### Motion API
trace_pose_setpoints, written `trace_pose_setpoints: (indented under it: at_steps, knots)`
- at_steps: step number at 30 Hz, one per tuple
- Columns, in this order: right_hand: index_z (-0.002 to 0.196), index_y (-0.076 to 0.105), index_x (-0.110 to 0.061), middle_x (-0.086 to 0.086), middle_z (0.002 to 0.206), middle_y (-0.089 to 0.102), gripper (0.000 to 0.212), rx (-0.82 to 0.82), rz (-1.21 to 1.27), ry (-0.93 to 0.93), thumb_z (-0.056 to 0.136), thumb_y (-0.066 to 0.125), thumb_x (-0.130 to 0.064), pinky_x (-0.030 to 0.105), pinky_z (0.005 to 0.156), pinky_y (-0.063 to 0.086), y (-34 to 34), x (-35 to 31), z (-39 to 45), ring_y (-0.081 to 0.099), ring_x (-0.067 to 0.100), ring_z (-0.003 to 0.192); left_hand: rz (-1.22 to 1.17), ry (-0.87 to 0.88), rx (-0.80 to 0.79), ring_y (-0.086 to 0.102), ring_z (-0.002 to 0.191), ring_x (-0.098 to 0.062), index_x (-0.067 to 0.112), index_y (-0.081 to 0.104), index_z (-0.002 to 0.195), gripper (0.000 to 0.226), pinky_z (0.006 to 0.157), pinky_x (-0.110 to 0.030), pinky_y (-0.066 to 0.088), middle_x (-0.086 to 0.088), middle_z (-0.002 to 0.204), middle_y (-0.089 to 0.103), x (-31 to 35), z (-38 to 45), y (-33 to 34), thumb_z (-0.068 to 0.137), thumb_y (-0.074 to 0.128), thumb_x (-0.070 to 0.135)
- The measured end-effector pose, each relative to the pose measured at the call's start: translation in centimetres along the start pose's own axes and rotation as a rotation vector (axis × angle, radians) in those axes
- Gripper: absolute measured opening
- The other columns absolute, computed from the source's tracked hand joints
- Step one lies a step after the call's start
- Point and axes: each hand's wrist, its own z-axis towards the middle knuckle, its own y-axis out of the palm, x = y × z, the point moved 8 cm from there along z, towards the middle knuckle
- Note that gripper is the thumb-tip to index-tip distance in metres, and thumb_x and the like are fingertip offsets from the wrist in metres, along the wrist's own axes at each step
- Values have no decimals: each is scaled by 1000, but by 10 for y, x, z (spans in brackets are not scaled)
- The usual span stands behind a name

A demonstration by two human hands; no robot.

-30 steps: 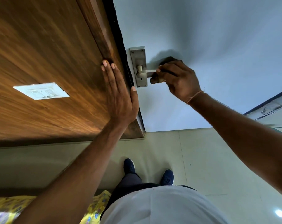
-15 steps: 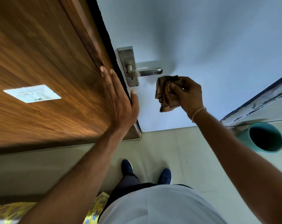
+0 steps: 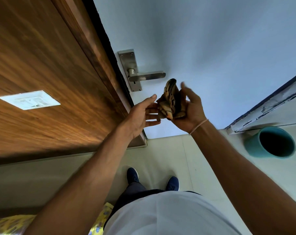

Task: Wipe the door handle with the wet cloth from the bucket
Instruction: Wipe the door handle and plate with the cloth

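Observation:
A metal lever door handle (image 3: 146, 76) on its backplate sits on the pale door (image 3: 203, 48), bare and untouched. Just below it, a crumpled brown striped cloth (image 3: 170, 102) rests in the palm of my right hand (image 3: 188, 109), whose fingers curl loosely around it. My left hand (image 3: 141, 114) is beside it with fingers spread, the fingertips touching the cloth's left edge. A teal bucket (image 3: 252, 146) stands on the floor at the right, its inside dark.
A wooden panel (image 3: 42, 65) with a white switch plate (image 3: 29, 100) fills the left. The door frame edge runs beside the handle. Pale tiled floor (image 3: 177, 158) and my dark shoes are below. Yellow patterned fabric (image 3: 11, 224) shows at bottom left.
My right hand left the handle and pulled the cloth down and back. My left hand came off the wooden door frame and moved over to the cloth.

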Motion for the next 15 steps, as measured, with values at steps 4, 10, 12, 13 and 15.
trace_pose_setpoints:
  at_steps: [4,10,12,13,15]
  knots:
    - [91,59,-14,18,111,65,20,104,-117,-26,104,44,-19,49,90,53,-18,2,2,65,36,103,-9,35,31,81,97,-28,10,73,110,25,82,-41,64,-7,99,82,6,6,-4,104,71,35]
    - [92,64,-18,2,91,74,23,360,-258,-147,105,45,-15,39,76,55,-47,-5,-10,68,26,91,17,15,-16,77,81,-21,14,73,91,10,84,-39,65,-4,86,79,13,21,3,99,76,16]
    - [97,66,-17,4,97,76,20,448,-291,-170,104,48,-15,40,78,54,-54,-9,-18,70,28,95,24,2,-34,76,82,-24,14,73,91,9,88,-42,64,-5,87,79,13,28,5,100,75,14]
    - [102,68,-15,6,102,76,20,475,-294,-184,104,48,-14,41,80,53,-55,-13,-24,70,30,99,22,-3,-52,76,85,-25,14,74,91,10,88,-42,65,-6,88,79,13,32,6,101,73,13]
    - [118,70,-8,14,117,76,28,510,-272,-221,104,46,-14,45,84,56,-55,-23,-41,70,34,106,2,-23,-105,76,92,-26,13,75,94,10,86,-40,66,-7,93,78,14,41,10,103,70,14]
